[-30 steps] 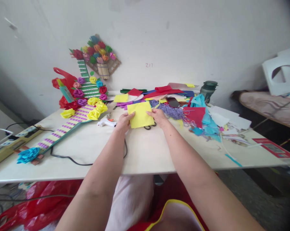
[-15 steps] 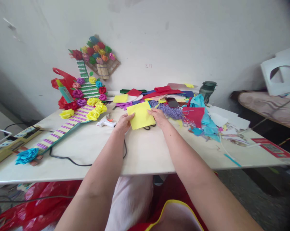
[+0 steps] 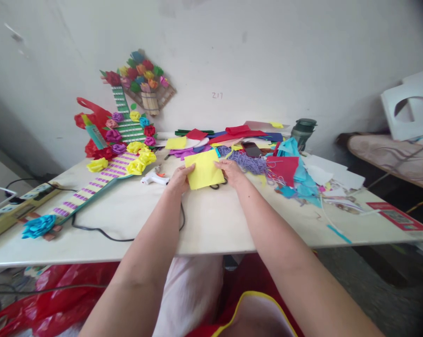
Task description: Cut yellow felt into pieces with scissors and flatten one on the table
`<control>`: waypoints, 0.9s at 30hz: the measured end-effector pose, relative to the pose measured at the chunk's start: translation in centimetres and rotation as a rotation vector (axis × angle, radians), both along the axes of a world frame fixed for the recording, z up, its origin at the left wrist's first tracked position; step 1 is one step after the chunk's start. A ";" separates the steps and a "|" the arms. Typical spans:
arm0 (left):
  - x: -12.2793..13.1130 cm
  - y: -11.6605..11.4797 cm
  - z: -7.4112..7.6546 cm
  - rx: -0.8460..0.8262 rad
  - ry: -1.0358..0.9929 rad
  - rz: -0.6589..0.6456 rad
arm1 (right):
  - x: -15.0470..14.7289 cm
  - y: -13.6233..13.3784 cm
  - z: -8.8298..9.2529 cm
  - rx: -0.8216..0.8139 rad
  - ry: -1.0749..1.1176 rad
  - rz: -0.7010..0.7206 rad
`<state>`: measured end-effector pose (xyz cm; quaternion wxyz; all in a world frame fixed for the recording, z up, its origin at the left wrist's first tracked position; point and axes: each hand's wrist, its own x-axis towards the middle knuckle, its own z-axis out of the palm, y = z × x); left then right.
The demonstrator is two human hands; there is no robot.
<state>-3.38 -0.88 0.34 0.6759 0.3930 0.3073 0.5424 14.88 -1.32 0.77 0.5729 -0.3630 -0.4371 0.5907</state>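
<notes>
A square of yellow paper [image 3: 205, 170] is held up above the table, tilted toward me. My left hand [image 3: 181, 178] pinches its left edge, thumb on the front face. On the opposite side my right hand [image 3: 231, 171] grips the right edge between thumb and fingers. Whether it is one sheet or several stacked, I cannot tell. Behind its lower right corner the dark handles of scissors [image 3: 215, 186] show in part. A white glue gun [image 3: 155, 178] lies left of my left hand.
A strip decorated with paper flowers [image 3: 102, 180] lies at left. Behind my hands are coloured sheets [image 3: 237, 135], a phone [image 3: 251, 150] and purple shredded strands [image 3: 248, 163]. A dark bottle [image 3: 303, 132] stands at back right. A black cable [image 3: 102, 231] crosses the front left.
The yellow paper has shifted very slightly left and its right edge looks a little straighter. Both hands keep their hold on it. Everything else lies as before.
</notes>
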 end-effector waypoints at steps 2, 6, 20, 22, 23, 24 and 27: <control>0.0 0.1 -0.1 0.003 -0.001 0.016 | -0.1 0.0 0.0 -0.001 -0.011 -0.019; 0.0 0.4 -0.4 0.014 -0.005 0.033 | -0.3 0.0 0.0 0.010 -0.061 -0.072; 0.0 0.4 -0.5 0.037 0.012 0.003 | -0.6 -0.2 0.1 0.123 -0.218 -0.199; 0.0 0.3 -0.5 0.016 0.023 -0.020 | -0.7 -0.2 0.1 0.127 -0.200 -0.193; 0.0 0.3 -0.5 0.008 0.030 -0.018 | -0.8 -0.3 0.1 0.125 -0.187 -0.185; 0.0 0.3 -0.5 0.002 0.035 -0.008 | -0.8 -0.3 0.1 0.120 -0.174 -0.174; 0.1 0.2 -0.4 -0.010 0.045 0.025 | -1.0 -0.5 0.2 0.098 -0.149 -0.146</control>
